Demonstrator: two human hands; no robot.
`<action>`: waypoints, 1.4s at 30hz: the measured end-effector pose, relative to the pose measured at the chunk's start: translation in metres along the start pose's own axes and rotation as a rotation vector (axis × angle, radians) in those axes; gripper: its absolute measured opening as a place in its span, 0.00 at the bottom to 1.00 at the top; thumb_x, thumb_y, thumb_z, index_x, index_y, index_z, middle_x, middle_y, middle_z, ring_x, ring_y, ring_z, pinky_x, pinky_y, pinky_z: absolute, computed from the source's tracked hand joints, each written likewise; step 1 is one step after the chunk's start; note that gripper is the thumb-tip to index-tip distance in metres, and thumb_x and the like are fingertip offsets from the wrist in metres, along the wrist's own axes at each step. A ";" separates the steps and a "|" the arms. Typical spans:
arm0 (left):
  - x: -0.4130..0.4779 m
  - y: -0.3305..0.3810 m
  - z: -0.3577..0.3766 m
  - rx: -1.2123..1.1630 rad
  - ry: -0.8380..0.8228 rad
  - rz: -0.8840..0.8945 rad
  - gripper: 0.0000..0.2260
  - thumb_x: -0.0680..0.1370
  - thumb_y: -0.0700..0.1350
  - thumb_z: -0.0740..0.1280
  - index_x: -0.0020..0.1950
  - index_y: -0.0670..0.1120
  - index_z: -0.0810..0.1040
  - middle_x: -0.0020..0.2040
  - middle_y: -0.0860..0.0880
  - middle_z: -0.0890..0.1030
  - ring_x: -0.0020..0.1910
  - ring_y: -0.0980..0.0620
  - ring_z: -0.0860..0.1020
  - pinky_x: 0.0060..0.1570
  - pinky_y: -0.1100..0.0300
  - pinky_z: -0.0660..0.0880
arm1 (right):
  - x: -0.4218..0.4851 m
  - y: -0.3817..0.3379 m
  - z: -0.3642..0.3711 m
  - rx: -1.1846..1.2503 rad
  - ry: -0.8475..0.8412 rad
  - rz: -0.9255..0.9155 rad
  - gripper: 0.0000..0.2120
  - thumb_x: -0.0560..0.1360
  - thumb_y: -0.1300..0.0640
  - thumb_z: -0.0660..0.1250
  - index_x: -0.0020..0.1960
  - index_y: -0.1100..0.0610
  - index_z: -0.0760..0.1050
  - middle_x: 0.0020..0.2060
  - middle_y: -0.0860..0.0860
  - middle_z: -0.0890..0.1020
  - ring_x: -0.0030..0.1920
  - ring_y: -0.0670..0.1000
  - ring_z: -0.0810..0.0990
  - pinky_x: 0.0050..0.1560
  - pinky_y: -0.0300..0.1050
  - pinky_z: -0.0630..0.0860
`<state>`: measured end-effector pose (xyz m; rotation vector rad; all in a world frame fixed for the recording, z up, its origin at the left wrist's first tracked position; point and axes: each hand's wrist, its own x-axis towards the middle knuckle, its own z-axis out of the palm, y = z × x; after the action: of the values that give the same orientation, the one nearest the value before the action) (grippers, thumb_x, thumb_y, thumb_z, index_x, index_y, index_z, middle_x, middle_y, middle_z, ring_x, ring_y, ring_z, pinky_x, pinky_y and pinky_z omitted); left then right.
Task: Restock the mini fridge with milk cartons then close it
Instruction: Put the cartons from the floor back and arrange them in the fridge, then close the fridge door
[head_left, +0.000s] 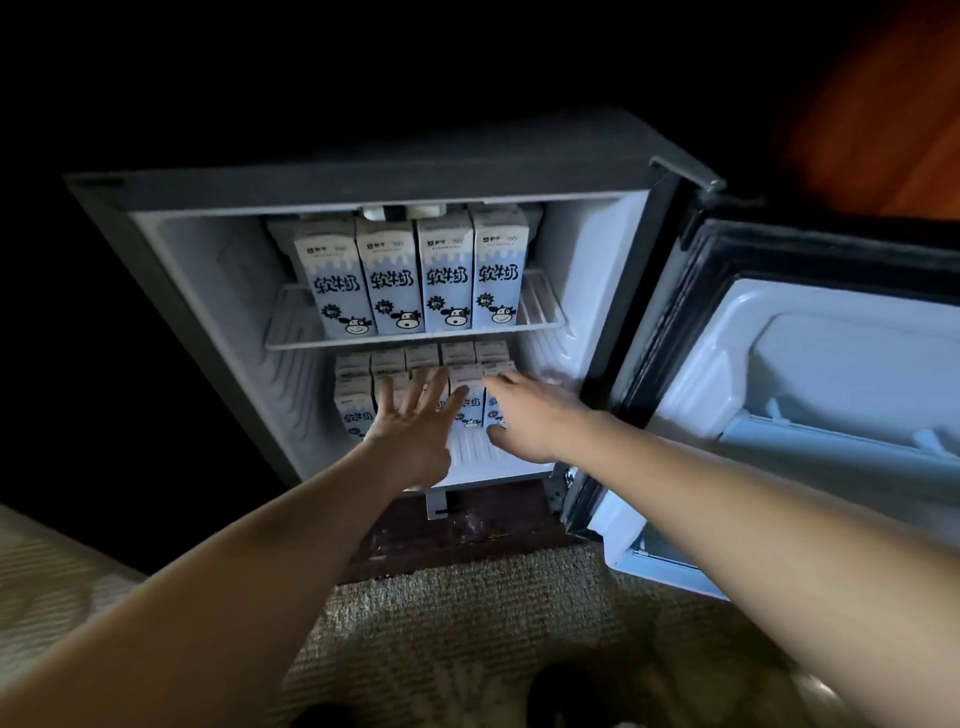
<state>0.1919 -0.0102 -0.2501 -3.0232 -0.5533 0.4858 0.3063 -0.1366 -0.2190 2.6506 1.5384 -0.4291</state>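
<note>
Blue-white milk cartons (445, 280) marked "软牛奶" with a cow fill the open mini fridge (208, 291): four on the wire shelf (291, 335), more below. Left grip (410, 421) lies spread on them; right grip (524, 415) touches one, hold unclear.

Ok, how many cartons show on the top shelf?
4 in a row on the wire shelf: far-left carton, left-middle carton, right-middle carton, far-right carton. More may stand hidden behind.
</note>
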 end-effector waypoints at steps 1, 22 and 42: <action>-0.007 0.001 -0.007 0.000 0.000 0.009 0.38 0.81 0.45 0.59 0.81 0.53 0.36 0.80 0.48 0.31 0.78 0.45 0.31 0.74 0.34 0.36 | -0.009 -0.003 -0.004 0.003 0.003 -0.013 0.33 0.80 0.48 0.64 0.80 0.56 0.55 0.78 0.55 0.61 0.75 0.58 0.63 0.72 0.58 0.66; -0.181 0.093 -0.134 0.047 0.274 0.234 0.30 0.83 0.61 0.49 0.81 0.55 0.40 0.81 0.50 0.36 0.79 0.47 0.35 0.76 0.37 0.38 | -0.255 -0.005 -0.106 -0.058 0.201 -0.016 0.30 0.83 0.46 0.58 0.80 0.58 0.54 0.79 0.54 0.59 0.78 0.55 0.57 0.77 0.51 0.57; -0.133 0.256 -0.246 0.112 0.465 0.385 0.33 0.83 0.55 0.55 0.82 0.47 0.41 0.82 0.49 0.39 0.80 0.48 0.39 0.77 0.41 0.41 | -0.339 0.127 -0.163 -0.111 0.476 0.245 0.25 0.82 0.49 0.59 0.75 0.59 0.63 0.74 0.54 0.68 0.75 0.54 0.62 0.74 0.49 0.59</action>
<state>0.2370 -0.2896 0.0015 -2.9770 0.0794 -0.1816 0.2918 -0.4585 0.0137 2.9347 1.2436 0.3128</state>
